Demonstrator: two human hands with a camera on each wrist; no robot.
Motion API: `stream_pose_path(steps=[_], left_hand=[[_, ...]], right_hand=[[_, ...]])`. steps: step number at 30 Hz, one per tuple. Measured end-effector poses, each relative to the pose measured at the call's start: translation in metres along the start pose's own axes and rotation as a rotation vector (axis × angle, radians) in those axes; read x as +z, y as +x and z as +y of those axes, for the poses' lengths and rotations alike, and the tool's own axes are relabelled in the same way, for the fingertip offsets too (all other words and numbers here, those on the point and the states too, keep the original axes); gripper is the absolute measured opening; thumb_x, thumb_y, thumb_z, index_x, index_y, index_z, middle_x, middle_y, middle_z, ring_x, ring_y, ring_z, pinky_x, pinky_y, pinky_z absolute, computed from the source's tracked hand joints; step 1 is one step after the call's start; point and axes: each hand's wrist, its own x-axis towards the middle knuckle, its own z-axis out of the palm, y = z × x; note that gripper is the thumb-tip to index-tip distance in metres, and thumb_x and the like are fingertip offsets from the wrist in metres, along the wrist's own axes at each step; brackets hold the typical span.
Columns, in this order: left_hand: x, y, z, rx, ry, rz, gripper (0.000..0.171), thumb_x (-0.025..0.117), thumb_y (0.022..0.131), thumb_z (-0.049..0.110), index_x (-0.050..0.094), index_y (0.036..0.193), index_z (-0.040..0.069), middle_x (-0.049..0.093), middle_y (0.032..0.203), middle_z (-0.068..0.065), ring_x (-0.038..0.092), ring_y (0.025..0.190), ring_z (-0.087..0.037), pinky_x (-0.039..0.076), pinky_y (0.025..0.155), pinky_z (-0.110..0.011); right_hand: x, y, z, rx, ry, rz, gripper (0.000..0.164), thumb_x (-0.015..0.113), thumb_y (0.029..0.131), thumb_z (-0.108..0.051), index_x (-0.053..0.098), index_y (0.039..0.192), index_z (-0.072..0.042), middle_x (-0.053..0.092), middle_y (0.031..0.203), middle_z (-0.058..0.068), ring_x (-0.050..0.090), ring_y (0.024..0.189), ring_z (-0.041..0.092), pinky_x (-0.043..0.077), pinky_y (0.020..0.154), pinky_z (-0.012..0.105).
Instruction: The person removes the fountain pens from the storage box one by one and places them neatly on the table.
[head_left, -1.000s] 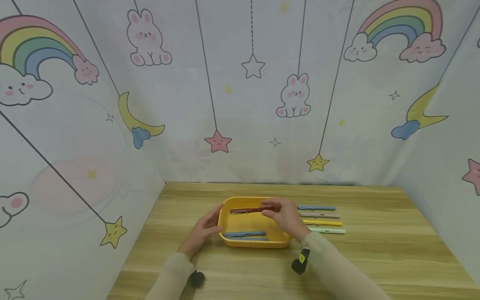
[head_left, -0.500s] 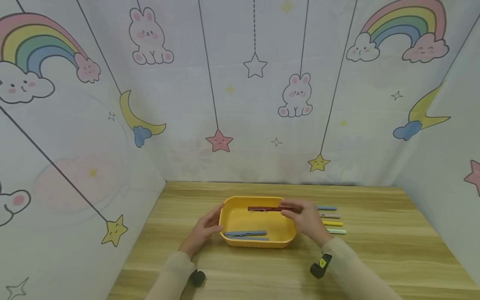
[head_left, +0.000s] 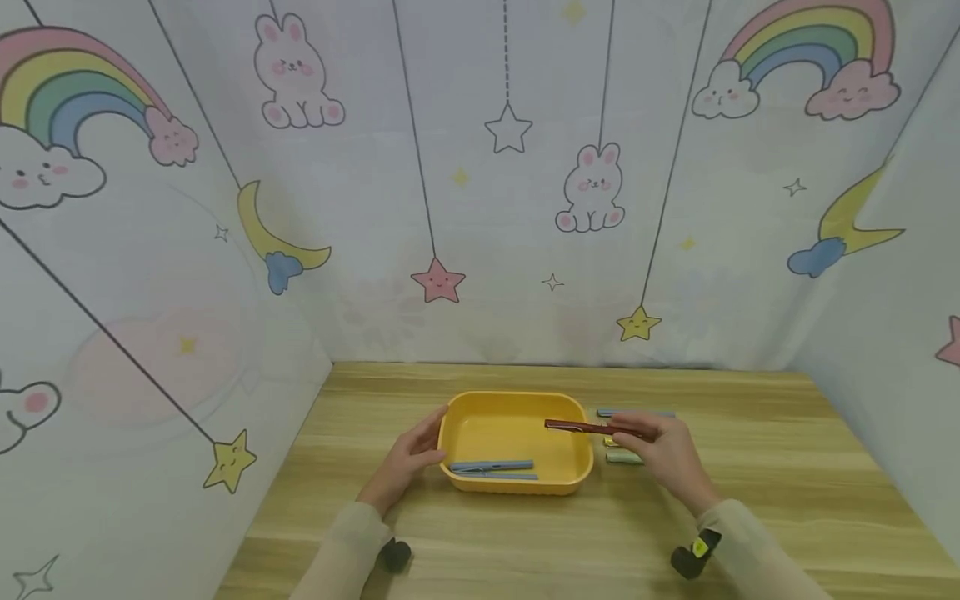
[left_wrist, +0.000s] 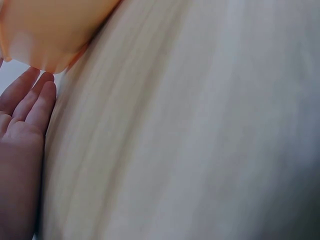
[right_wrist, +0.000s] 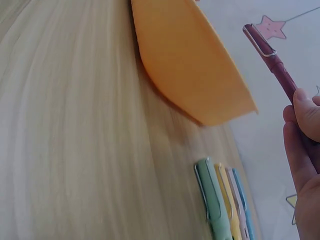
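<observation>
My right hand (head_left: 670, 458) pinches a dark red pen (head_left: 573, 427) between thumb and fingers. The pen's clip end points left, over the right rim of a yellow tray (head_left: 517, 433). In the right wrist view the same pen (right_wrist: 272, 59) is held above the table, beside the tray wall (right_wrist: 195, 65). My left hand (head_left: 405, 460) touches the tray's left side; its fingers look straight in the left wrist view. Two blue pens (head_left: 491, 465) lie along the near side inside the tray.
Right of the tray, a row of pens lies on the wooden table (head_left: 750, 500): green (right_wrist: 215, 200), yellow (right_wrist: 227, 195), greyish pink (right_wrist: 239, 205) and blue (right_wrist: 242, 192). My right hand partly covers them in the head view. Patterned cloth walls (head_left: 480, 208) enclose the table.
My right hand has carried the dark red pen rightward, from above the tray to over its right rim and the row of pens. The left hand stays at the tray.
</observation>
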Motion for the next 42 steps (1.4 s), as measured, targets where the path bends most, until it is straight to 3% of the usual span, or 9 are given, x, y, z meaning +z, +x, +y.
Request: stream_pose_path(steps=[4, 12, 20, 24, 29, 35, 42], left_hand=[[0.0, 0.0, 0.0, -0.005, -0.002, 0.001, 0.073, 0.062, 0.103, 0.001, 0.028, 0.167, 0.009, 0.028, 0.17, -0.02, 0.03, 0.155, -0.041, 0.039, 0.116, -0.021], [0.0, -0.002, -0.001, -0.04, -0.005, 0.019, 0.073, 0.065, 0.102, 0.004, 0.031, 0.167, 0.015, 0.031, 0.17, -0.015, 0.034, 0.155, -0.036, 0.04, 0.114, -0.018], [0.002, -0.002, -0.001, -0.048, 0.0, 0.021, 0.073, 0.063, 0.102, 0.002, 0.031, 0.167, 0.013, 0.031, 0.17, -0.016, 0.032, 0.155, -0.035, 0.038, 0.114, -0.018], [0.001, -0.003, -0.002, -0.034, -0.007, 0.012, 0.073, 0.063, 0.102, 0.0, 0.03, 0.167, 0.011, 0.03, 0.17, -0.018, 0.032, 0.155, -0.037, 0.038, 0.115, -0.02], [0.0, -0.002, -0.001, -0.011, -0.01, 0.005, 0.073, 0.063, 0.102, 0.0, 0.029, 0.167, 0.009, 0.029, 0.17, -0.02, 0.031, 0.155, -0.041, 0.039, 0.115, -0.021], [0.0, -0.002, 0.0, -0.044, -0.001, 0.015, 0.074, 0.065, 0.102, 0.004, 0.031, 0.167, 0.015, 0.032, 0.17, -0.015, 0.033, 0.155, -0.036, 0.039, 0.114, -0.018], [0.0, -0.001, 0.001, -0.034, 0.006, 0.017, 0.074, 0.064, 0.102, 0.004, 0.03, 0.167, 0.014, 0.03, 0.171, -0.015, 0.032, 0.155, -0.036, 0.039, 0.114, -0.018]], right_hand=[[-0.01, -0.007, 0.004, 0.013, -0.082, 0.025, 0.03, 0.079, 0.094, -0.012, 0.077, 0.123, -0.002, 0.079, 0.113, 0.015, 0.074, 0.093, 0.003, 0.062, 0.074, 0.024], [-0.027, -0.02, 0.018, -0.016, -0.064, 0.045, 0.03, 0.079, 0.094, -0.008, 0.076, 0.122, 0.0, 0.079, 0.114, 0.015, 0.076, 0.097, 0.009, 0.062, 0.077, 0.022], [-0.041, -0.037, 0.026, 0.022, -0.077, 0.084, 0.03, 0.08, 0.092, -0.005, 0.076, 0.121, 0.004, 0.08, 0.11, 0.012, 0.071, 0.096, -0.005, 0.061, 0.075, 0.02], [-0.047, -0.043, 0.03, 0.031, -0.094, 0.094, 0.028, 0.079, 0.092, -0.004, 0.076, 0.12, 0.002, 0.08, 0.11, 0.013, 0.072, 0.095, -0.002, 0.062, 0.074, 0.021], [-0.051, -0.048, 0.036, 0.049, -0.128, 0.091, 0.026, 0.08, 0.091, -0.004, 0.078, 0.117, 0.002, 0.08, 0.107, 0.014, 0.075, 0.091, 0.003, 0.061, 0.073, 0.021], [-0.051, -0.054, 0.045, 0.04, -0.2, 0.092, 0.024, 0.084, 0.089, -0.008, 0.08, 0.111, -0.002, 0.081, 0.104, 0.01, 0.071, 0.091, -0.004, 0.059, 0.072, 0.017], [-0.051, -0.056, 0.055, 0.014, -0.195, 0.094, 0.026, 0.084, 0.086, -0.003, 0.079, 0.112, 0.0, 0.081, 0.103, 0.013, 0.073, 0.092, -0.001, 0.058, 0.077, 0.013]])
